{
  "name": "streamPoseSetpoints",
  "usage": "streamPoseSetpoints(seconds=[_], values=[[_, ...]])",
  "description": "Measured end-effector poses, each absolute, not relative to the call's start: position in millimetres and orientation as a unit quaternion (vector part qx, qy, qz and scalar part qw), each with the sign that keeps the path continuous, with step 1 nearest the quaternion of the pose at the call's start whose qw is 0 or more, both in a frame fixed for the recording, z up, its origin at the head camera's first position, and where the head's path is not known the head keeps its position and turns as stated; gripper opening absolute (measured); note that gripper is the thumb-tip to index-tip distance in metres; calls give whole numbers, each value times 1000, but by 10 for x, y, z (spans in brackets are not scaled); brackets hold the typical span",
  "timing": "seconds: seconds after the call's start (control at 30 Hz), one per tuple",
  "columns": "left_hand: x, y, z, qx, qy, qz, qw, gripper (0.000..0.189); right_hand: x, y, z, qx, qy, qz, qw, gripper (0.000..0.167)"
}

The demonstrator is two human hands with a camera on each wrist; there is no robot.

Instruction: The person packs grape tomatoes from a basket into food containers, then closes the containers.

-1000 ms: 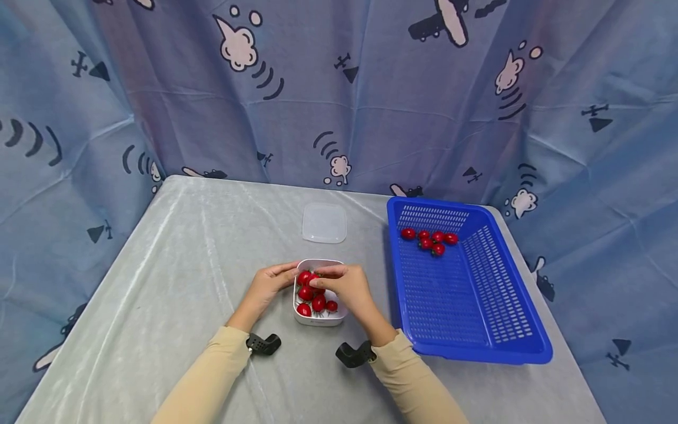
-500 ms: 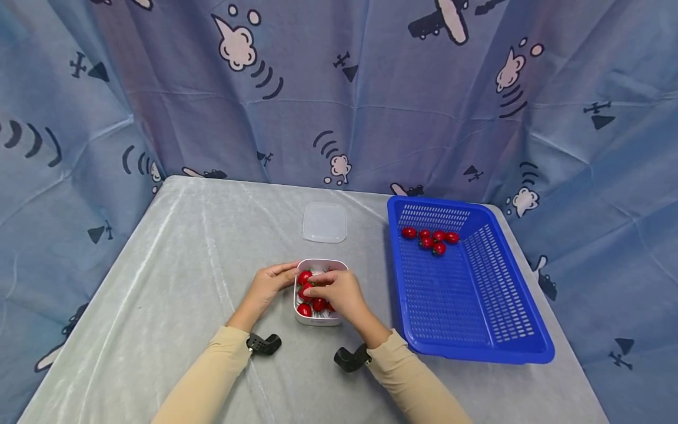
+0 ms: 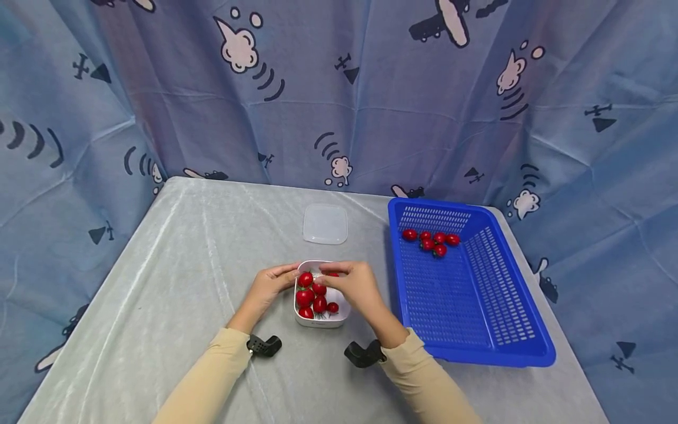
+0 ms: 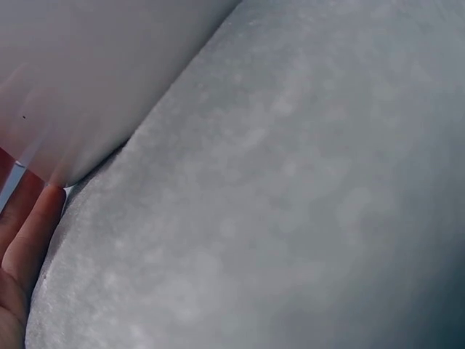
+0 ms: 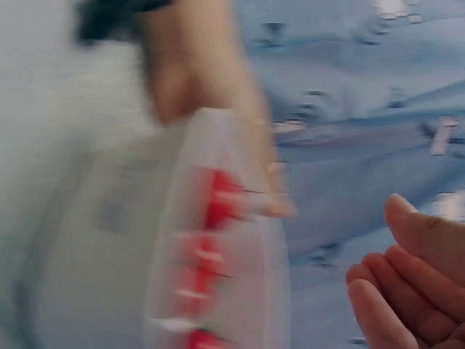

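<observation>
A white plastic box [image 3: 318, 323] with several small red tomatoes [image 3: 305, 297] in it stands on the table in the head view. At its left side my left hand [image 3: 268, 288] holds the wall, thumb at the rim and fingers along the outside; in the left wrist view those fingers [image 4: 33, 236] lie against the pale wall. My right hand [image 3: 354, 286] is over the box's right rim, close to a tomato partly hidden behind its fingers. The right wrist view shows this hand [image 5: 418, 291] with loosely bent fingers and nothing in it; the box there is blurred.
To the right lies a blue perforated basket [image 3: 401, 294], with several more tomatoes [image 3: 426, 244] at its far end. A clear square lid [image 3: 325, 224] is flat on the grey-covered table [image 3: 175, 294] behind the box. A patterned curtain [image 3: 296, 118] hangs beyond.
My right hand reached left and down among the tomatoes in the box, then drew back to the right, leaving them in view. The left hand has stayed at the box.
</observation>
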State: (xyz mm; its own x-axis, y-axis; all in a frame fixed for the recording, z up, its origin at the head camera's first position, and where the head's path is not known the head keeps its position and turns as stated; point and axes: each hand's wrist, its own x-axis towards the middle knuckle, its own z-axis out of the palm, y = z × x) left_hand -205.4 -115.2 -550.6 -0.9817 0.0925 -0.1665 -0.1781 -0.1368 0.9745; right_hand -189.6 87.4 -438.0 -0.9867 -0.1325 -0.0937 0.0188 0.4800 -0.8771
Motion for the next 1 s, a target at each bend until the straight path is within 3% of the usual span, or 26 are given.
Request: streamPoseSetpoints(seconds=[0.23,0.4,0.6,1.0], values=[[-2069,-1148,-5503,-44,648,755,90,41,-2037,1333,-3755,-13,841,-541,9,32],[-2070,-1155,-5501,-41,650,754,92,42,-2283,1743,-3661,24,833,-552,-22,38],[-2062,-1151,-5486,-38,653,751,91,42,-2545,2119,-3788,74,833,-547,-38,44],[-2049,-1130,-5507,-36,651,752,92,40,-3025,2406,-4417,173,834,-523,-40,47]])
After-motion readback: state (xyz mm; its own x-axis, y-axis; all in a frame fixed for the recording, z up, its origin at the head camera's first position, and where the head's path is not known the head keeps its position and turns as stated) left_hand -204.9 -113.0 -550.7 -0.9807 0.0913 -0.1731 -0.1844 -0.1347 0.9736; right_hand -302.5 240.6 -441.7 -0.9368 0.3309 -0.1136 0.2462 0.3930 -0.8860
